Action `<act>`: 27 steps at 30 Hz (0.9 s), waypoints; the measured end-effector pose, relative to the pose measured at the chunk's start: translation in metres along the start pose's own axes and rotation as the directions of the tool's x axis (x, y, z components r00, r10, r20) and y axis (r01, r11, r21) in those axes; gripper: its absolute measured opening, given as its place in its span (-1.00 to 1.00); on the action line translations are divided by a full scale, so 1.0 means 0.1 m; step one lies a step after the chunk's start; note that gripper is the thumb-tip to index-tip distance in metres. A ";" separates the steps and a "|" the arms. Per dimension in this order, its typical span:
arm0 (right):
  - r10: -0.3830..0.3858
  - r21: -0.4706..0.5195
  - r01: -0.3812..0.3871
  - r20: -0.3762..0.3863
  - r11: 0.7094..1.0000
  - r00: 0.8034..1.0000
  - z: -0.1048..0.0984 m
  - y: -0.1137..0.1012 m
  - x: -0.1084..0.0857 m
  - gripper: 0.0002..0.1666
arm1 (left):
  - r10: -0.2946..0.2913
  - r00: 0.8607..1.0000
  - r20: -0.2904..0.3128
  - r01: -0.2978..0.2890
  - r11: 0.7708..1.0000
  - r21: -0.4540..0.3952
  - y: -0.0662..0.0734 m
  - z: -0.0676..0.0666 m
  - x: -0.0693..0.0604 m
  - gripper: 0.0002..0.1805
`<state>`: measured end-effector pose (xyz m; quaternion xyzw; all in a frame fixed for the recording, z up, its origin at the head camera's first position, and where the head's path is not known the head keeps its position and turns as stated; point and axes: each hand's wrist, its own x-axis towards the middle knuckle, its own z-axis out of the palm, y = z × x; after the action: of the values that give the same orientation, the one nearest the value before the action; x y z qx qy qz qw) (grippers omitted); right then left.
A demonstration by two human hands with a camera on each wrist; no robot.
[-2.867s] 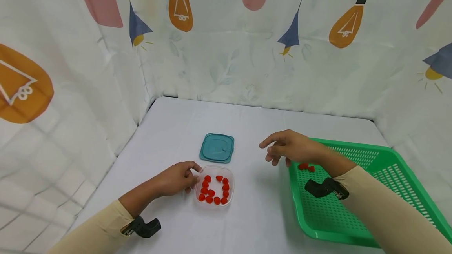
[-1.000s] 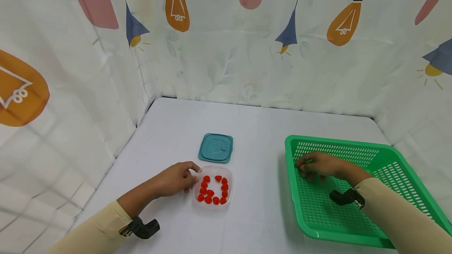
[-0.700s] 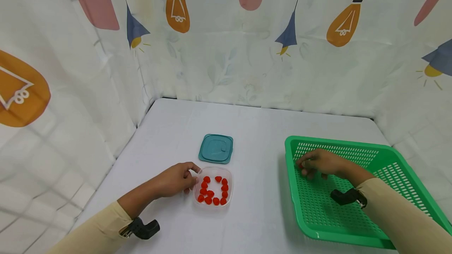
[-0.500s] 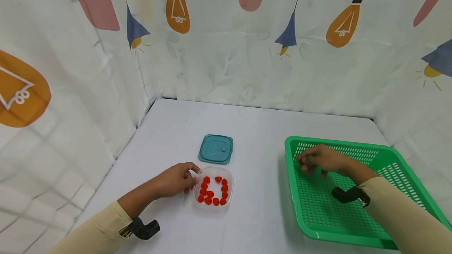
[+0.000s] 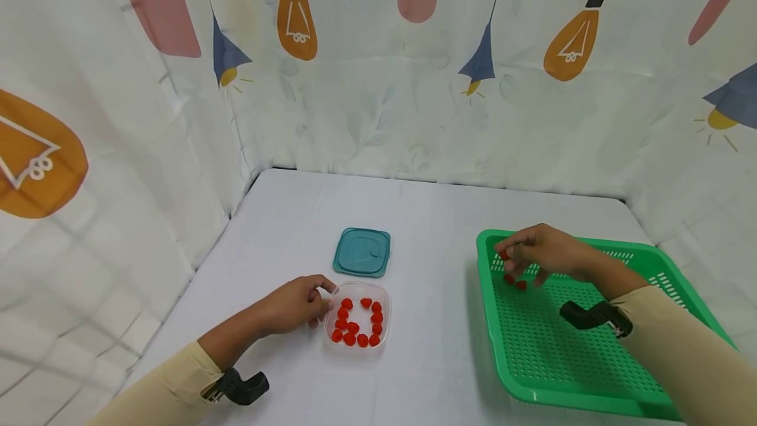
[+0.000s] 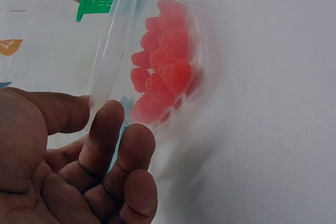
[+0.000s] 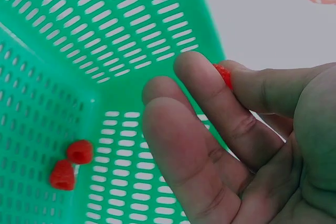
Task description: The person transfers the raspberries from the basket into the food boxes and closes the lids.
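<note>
My left hand (image 5: pixel 296 304) pinches the left rim of a clear plastic container (image 5: pixel 359 314) between thumb and finger. Inside it lie several red raspberries (image 6: pixel 170 48), spread along the sides. Over the far left corner of a green basket (image 5: pixel 556 360), my right hand (image 5: pixel 547 254) pinches one raspberry (image 7: pixel 224 75) between thumb and index finger, the other fingers spread loosely. That raspberry is partly covered by the fingertips. Two loose raspberries, one (image 7: pixel 80 151) touching the other (image 7: pixel 63 175), lie on the basket floor below.
A teal square lid (image 5: pixel 361 252) lies flat just behind the container. White cloth covers the table (image 5: pixel 432 347), and patterned curtains (image 5: pixel 378 110) enclose its back and sides. The basket's raised rim (image 5: pixel 486 321) stands between the right hand and the container.
My right hand went down into the basket, took hold of a raspberry and has risen with it, uncovering two others. The left hand stays at the container.
</note>
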<state>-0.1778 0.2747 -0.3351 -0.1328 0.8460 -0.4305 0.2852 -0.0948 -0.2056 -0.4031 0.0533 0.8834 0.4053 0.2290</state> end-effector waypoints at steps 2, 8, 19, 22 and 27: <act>0.003 -0.006 -0.003 -0.001 1.000 1.000 -0.01 -0.06 -0.01 -0.58 | 0.003 1.000 -0.001 -0.003 1.000 0.001 -0.01 0.00 0.00 -0.66; -0.030 -0.046 0.030 -0.001 0.998 1.000 -0.02 -0.21 -0.01 -0.60 | 0.013 1.000 0.001 -0.013 1.000 -0.006 0.00 0.01 0.00 -0.66; -0.089 -0.015 0.089 0.050 0.996 0.995 0.17 -0.57 0.08 -0.65 | 0.007 1.000 -0.004 -0.007 1.000 -0.008 0.01 0.02 -0.01 -0.67; -0.094 -0.014 0.095 0.056 0.995 0.994 0.25 -0.67 0.14 -0.66 | 0.005 1.000 -0.007 -0.005 1.000 -0.001 0.02 0.02 -0.02 -0.67; -0.111 -0.040 0.114 0.072 0.993 0.991 0.40 -0.81 0.28 -0.70 | 0.000 1.000 -0.012 0.000 1.000 0.006 0.01 0.01 -0.01 -0.67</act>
<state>-0.1782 0.1877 -0.2991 -0.2013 0.8360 -0.4223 0.2868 -0.0933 -0.2044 -0.4030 0.0515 0.8860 0.4029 0.2236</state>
